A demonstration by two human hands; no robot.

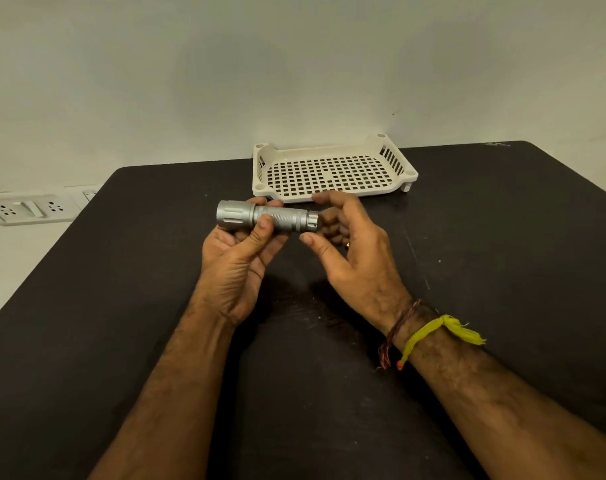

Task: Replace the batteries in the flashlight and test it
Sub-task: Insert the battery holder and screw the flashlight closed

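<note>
A silver metal flashlight (280, 220) lies level above the black table, its wide head pointing left and its tail cap to the right. My left hand (240, 258) grips its body, thumb on top and fingers underneath. My right hand (350, 251) is at the tail cap end with its fingers spread and curled around the cap without closing on it. No batteries are in view.
A cream perforated plastic tray (332, 169) sits just behind my hands, near the table's far edge (176, 164) by the wall. White wall sockets (31, 207) are at the left. My right wrist carries yellow and red threads (429, 332).
</note>
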